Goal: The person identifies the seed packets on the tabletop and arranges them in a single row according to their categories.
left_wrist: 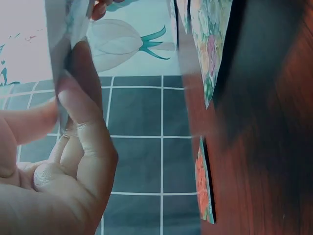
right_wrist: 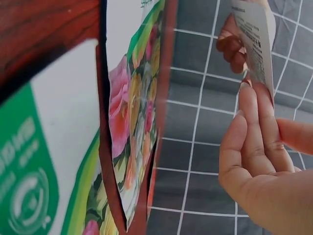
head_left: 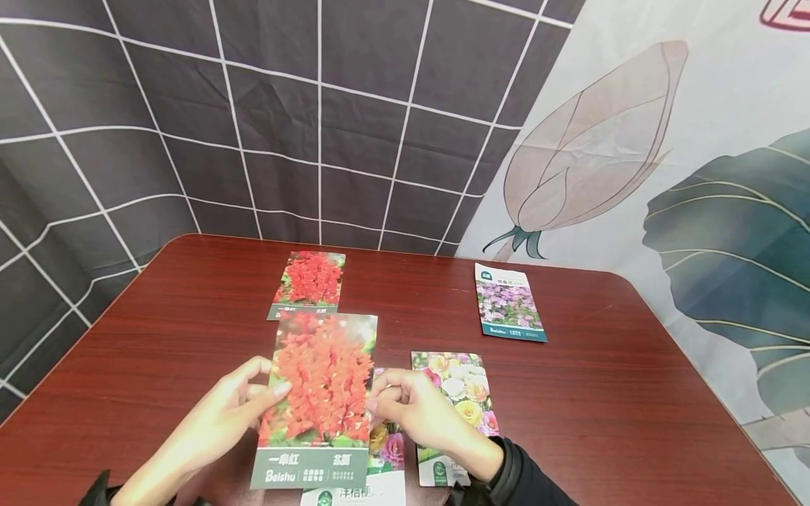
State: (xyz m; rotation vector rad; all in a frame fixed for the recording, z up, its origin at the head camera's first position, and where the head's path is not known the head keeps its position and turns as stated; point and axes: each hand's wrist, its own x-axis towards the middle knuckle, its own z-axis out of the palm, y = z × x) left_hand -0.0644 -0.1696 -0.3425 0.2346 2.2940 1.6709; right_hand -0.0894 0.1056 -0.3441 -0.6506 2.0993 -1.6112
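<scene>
A packet with red flowers (head_left: 323, 386) is held up above the table, its printed front facing the head camera. My left hand (head_left: 218, 414) pinches its left edge between thumb and fingers, and my right hand (head_left: 420, 414) pinches its right edge. In the left wrist view the packet (left_wrist: 58, 39) stands nearly edge-on in the left hand (left_wrist: 73, 142). The right wrist view shows the packet's back (right_wrist: 254, 39), with text, and the right hand (right_wrist: 264, 161) on its edge. Beneath it lies a partly covered flower packet (head_left: 386, 485).
Another red-flower packet (head_left: 310, 281) lies behind the held one. A packet with yellow and white roses (head_left: 458, 393) lies under the right forearm's side. A purple-flower packet (head_left: 510, 303) is at the back right of the red-brown table (head_left: 601, 393). Grid-patterned cloth (head_left: 354, 126) hangs behind.
</scene>
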